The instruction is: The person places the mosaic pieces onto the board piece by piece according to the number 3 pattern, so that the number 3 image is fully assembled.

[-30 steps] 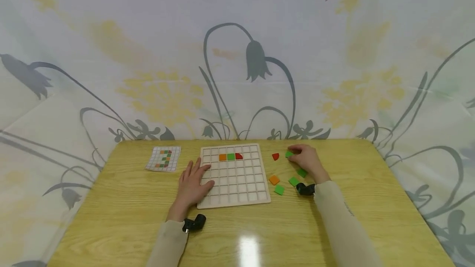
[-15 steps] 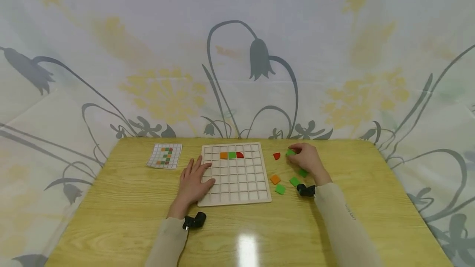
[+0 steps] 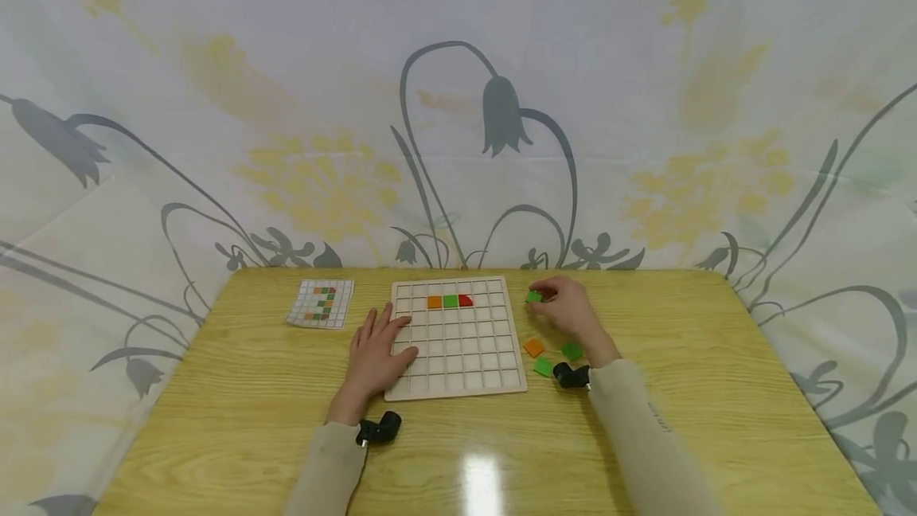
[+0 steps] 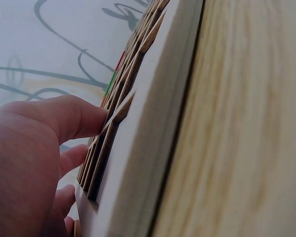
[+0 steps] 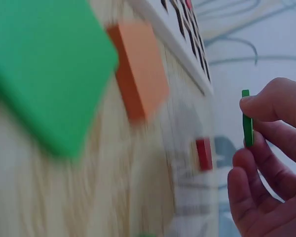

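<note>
My left hand (image 3: 377,357) rests with spread fingers over the left edge of a pale gridded board (image 3: 458,361); in the left wrist view its thumb (image 4: 84,118) touches the grid. On the board's upper part an orange square tile (image 3: 435,302), a green square tile (image 3: 450,302) and a red rounded tile (image 3: 466,301) sit in a row. Right of the board, my right hand (image 3: 569,310) pinches another green square tile (image 5: 247,121) between thumb and fingers, held above the table. Below that tile, in the right wrist view, lies a red tile (image 5: 203,154), hidden in the head view.
Loose on the table (image 3: 458,436) right of the board are an orange tile (image 3: 533,348) and green tiles (image 3: 543,366), partly near the right wrist. A paper card (image 3: 297,313) with a coloured grid pattern lies left of the board. A floral cloth (image 3: 458,205) stands behind.
My right hand has moved left toward the board with the green tile, now covering the place of the loose red tile. The left hand has stayed on the board.
</note>
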